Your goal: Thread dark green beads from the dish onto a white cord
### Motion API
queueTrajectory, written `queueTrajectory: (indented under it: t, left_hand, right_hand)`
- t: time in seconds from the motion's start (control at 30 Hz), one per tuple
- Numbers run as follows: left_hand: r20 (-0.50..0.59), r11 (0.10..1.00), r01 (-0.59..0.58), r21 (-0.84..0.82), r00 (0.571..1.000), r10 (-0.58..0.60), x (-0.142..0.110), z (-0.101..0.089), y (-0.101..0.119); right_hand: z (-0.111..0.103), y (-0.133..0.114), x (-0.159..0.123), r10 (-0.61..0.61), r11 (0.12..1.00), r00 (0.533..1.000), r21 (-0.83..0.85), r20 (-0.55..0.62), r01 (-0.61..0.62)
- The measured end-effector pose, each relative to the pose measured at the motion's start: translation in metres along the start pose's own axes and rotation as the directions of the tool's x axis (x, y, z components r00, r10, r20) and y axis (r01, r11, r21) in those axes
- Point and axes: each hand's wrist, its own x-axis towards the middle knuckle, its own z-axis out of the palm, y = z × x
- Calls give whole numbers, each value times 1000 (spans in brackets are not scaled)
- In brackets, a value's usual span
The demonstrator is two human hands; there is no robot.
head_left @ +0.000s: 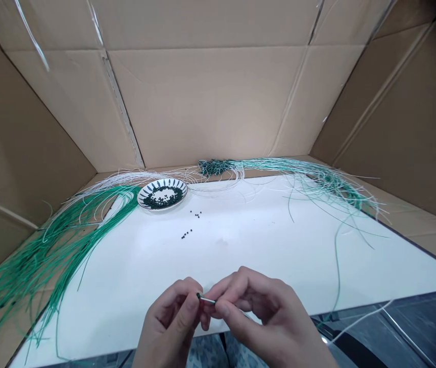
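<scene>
Near the front edge of the white board, my left hand (174,319) and my right hand (264,309) are close together, both closed in a pinch. Between their fingertips runs a short pale stretch of thin cord (207,300). A small dark bead (198,295) shows at the left thumb tip, and another dark spot lies by the right fingertips. The rest of the cord is mostly hidden by my fingers. Farther off, several loose dark beads (186,234) lie on the board, short of a striped plate (182,187) of dark beads.
Bundles of green cords (49,260) and white cords hang over the board's left side. At the back lies a bunch of beaded cords (216,166), its strands (329,181) spreading right. Cardboard walls (210,97) enclose the back and sides of the white board (248,245).
</scene>
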Motion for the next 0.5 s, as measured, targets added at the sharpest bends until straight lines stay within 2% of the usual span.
queueTrajectory:
  t: [0.23,0.5]
  left_hand:
    - [11,993,112,-39,994,-111,-3,2,3]
    - [34,995,84,-49,996,-82,-2,3,1]
  right_hand:
    - [0,-2,-3,-41,996,999,76,30,39]
    - [-1,1,-3,-38,998,999,51,34,36]
